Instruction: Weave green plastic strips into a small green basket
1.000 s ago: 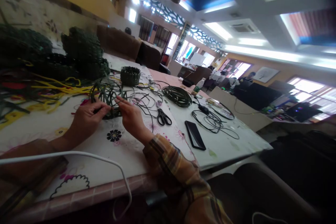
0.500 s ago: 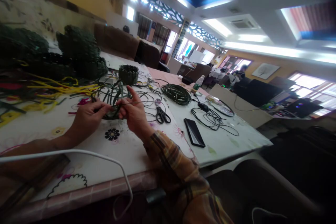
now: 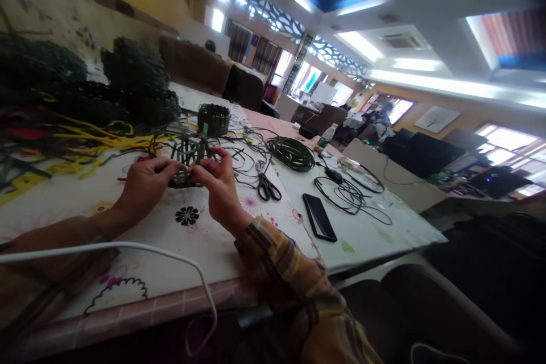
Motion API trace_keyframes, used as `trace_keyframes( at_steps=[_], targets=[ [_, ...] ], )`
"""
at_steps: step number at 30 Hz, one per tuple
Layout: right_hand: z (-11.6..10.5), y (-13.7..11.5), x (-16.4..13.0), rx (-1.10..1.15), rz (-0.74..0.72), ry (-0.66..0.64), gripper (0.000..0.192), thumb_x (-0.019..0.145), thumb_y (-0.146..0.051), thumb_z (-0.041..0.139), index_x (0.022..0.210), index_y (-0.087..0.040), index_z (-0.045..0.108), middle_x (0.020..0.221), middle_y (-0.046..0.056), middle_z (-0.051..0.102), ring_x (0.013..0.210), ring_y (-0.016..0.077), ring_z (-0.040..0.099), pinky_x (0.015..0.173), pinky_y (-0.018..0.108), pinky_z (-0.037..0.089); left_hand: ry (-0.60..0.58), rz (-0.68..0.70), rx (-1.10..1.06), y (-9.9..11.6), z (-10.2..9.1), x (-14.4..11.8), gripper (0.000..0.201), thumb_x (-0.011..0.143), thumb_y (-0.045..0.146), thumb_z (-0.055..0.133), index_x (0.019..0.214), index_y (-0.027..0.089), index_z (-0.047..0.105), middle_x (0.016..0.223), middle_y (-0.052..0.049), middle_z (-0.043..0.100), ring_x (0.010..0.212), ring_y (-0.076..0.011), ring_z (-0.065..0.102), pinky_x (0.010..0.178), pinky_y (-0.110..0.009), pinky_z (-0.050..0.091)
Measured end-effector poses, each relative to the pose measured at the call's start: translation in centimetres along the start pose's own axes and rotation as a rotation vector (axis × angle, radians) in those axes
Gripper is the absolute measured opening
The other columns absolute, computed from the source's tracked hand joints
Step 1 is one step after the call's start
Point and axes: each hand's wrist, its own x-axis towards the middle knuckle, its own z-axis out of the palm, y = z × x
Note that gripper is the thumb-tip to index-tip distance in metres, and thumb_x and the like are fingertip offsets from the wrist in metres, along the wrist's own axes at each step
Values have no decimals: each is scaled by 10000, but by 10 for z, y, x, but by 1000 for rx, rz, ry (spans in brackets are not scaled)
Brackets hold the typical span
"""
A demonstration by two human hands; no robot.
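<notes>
A partly woven basket of dark green strips point(image 3: 187, 151) stands on the flowered tablecloth, its loose strips pointing up and outward. My left hand point(image 3: 147, 185) pinches the near side of its rim, thumb against forefinger. Close beside it, my right hand point(image 3: 219, 185) pinches the same near edge, its fingertips almost meeting the left ones. The fingers hide the exact strip between them. Just behind stands a finished-looking round woven basket point(image 3: 214, 119). Black-handled scissors point(image 3: 268, 186) lie to the right of my right hand.
Coiled green strip point(image 3: 290, 153) lies beyond the scissors. A black phone point(image 3: 319, 217), a black cable point(image 3: 341, 192) and a bottle point(image 3: 327, 135) are on the right. Yellow strips point(image 3: 98, 137) and piled green woven pieces point(image 3: 134, 79) fill the left. A white cord point(image 3: 140, 246) crosses in front.
My right hand has turned inward, its raised forefinger coming down so that the fingertips meet the basket's near edge beside the left hand. The left hand keeps its pinch. The view has shifted slightly.
</notes>
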Motion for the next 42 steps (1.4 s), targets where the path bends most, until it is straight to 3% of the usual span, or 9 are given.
trace_keyframes(
  at_steps=[6,9,14,20,23,26,32,38,42],
  targets=[
    [-18,-13,4,-688,-142,-232,612,990,-205,441,1559,-314,243,1323,46,666,1125,137,670,982,312,545,-179,103,10,-2,-1,-3,369,703,499,666,798,176,818,733,-54,759,690,-203,626,664,-298,479],
    [-25,-18,9,-993,-256,-303,546,1014,-201,404,1553,-271,350,1291,51,672,1176,150,631,1063,309,493,-230,112,35,-4,0,-4,373,671,520,687,790,195,827,736,-57,765,700,-216,634,677,-313,469],
    [-24,-20,8,-1398,-417,-330,505,1055,-244,329,1552,-276,415,1119,73,668,1057,181,593,1051,314,489,-177,-26,-40,-5,-1,-3,362,661,534,736,792,208,819,755,-53,774,702,-211,641,688,-311,488],
    [-31,-17,9,-1466,-506,-404,527,1047,-151,281,1539,-256,437,1098,70,618,1030,162,564,981,265,503,-177,-141,-180,4,-4,-2,454,698,507,691,964,157,807,897,-74,773,715,-171,580,647,-276,457],
    [-32,-8,9,-1471,-595,-411,515,1046,-125,293,1518,-247,462,1031,56,608,982,153,550,926,251,505,-90,-158,-192,9,-6,-1,455,689,433,665,1030,156,784,889,-50,753,701,-156,548,648,-267,443],
    [-27,1,3,-1547,-722,-380,484,1039,-107,337,1457,-261,525,964,48,601,908,162,528,819,267,507,10,-172,-140,11,-7,0,413,704,408,640,1011,169,779,898,-35,739,715,-154,540,675,-270,437],
    [-12,5,-14,-1609,-1014,-386,294,1019,-117,448,1215,-238,631,871,36,571,835,169,488,635,276,422,64,-135,-80,5,-6,-3,312,767,358,603,964,187,775,848,-40,713,777,-197,588,721,-309,459],
    [-6,11,-14,-1690,-972,-120,241,1028,-146,434,839,-185,578,836,52,533,805,173,469,637,300,388,130,-68,-82,-3,-3,-1,203,814,323,606,903,242,769,796,-11,701,775,-213,618,742,-336,478],
    [2,13,-15,-1787,-947,-132,222,1021,-108,392,921,-166,583,873,74,538,823,186,491,606,294,386,156,-34,-82,-5,-2,0,196,825,318,599,893,234,762,843,-19,728,829,-219,640,791,-341,494]
  ],
)
